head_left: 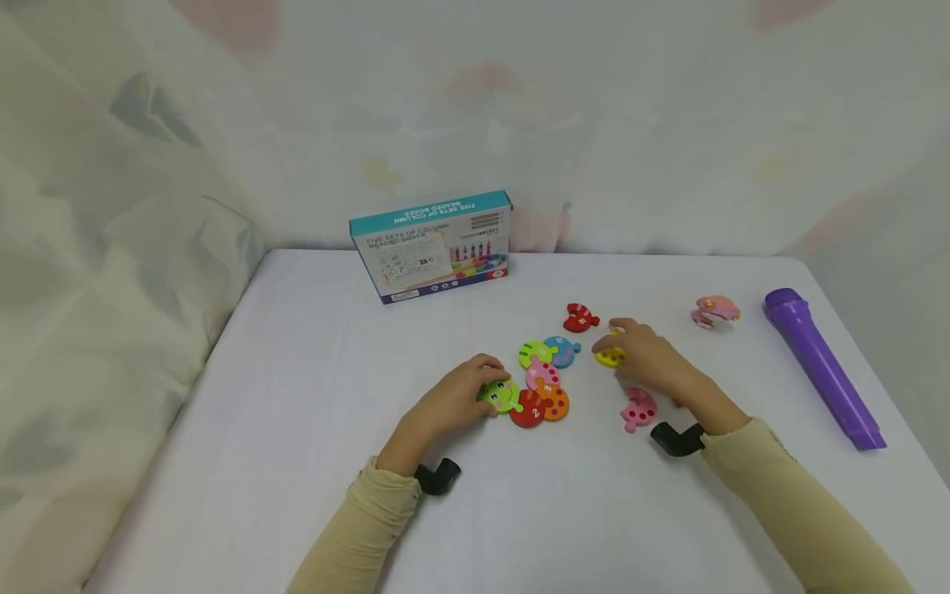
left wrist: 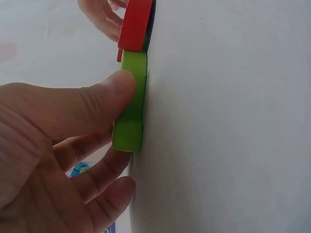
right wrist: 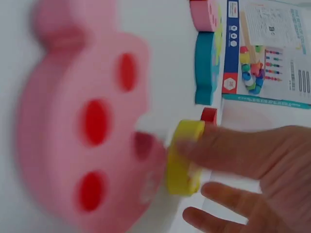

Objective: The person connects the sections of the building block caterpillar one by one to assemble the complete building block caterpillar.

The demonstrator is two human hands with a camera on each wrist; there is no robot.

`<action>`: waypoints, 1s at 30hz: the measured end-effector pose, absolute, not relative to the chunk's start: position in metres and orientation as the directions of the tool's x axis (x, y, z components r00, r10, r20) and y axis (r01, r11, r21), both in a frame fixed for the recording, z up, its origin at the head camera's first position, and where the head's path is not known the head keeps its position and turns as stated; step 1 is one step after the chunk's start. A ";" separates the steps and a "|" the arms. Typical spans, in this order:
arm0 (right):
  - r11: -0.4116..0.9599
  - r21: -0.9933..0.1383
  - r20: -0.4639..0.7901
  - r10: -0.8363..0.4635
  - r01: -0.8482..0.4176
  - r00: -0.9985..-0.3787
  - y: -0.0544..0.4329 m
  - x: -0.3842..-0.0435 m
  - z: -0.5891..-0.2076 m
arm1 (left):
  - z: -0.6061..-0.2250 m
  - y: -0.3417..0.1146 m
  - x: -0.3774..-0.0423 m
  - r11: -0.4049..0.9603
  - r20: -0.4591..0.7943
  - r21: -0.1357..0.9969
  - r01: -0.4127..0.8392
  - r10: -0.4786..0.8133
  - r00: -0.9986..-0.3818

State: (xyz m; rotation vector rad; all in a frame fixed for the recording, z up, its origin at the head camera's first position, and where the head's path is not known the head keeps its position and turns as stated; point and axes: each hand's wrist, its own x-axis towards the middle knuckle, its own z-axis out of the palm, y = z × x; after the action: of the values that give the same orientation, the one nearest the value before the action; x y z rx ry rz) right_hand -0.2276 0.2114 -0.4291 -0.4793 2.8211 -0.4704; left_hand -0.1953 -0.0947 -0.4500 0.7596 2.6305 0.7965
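Box (head_left: 430, 247) behind puzzle pieces (head_left: 544, 376).

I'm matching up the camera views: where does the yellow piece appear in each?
Head: the yellow piece is right of centre, partly hidden by the right hand.
Left wrist: not visible.
Right wrist: slightly right of and below centre, touched by the thumb.
Shared landmark: the right hand, in all three views; upper left in the left wrist picture.

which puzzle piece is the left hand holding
The green smiling-face piece, touching the red piece marked 2. The left hand grips it by its edge; no other piece in view shows a face.
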 end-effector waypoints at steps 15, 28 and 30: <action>0.938 -0.305 -0.179 -0.228 -0.166 -0.957 0.198 -0.233 -0.434 | -0.450 -0.095 -0.194 0.699 -0.114 0.597 0.394 0.559 -0.821; 0.837 -0.474 -0.111 -0.365 -0.273 -0.925 0.173 -0.240 -0.430 | -0.450 -0.094 -0.196 0.698 -0.112 0.590 0.406 0.569 -0.815; 0.827 -0.489 -0.112 -0.375 -0.277 -0.920 0.171 -0.244 -0.431 | -0.449 -0.095 -0.196 0.696 -0.111 0.592 0.407 0.570 -0.814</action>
State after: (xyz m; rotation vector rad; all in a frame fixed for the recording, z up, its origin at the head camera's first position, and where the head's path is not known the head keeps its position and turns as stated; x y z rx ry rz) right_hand -0.2437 0.1713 -0.4311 -0.5064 2.8064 -0.7054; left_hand -0.1957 -0.0946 -0.4493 0.7739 2.6207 0.8143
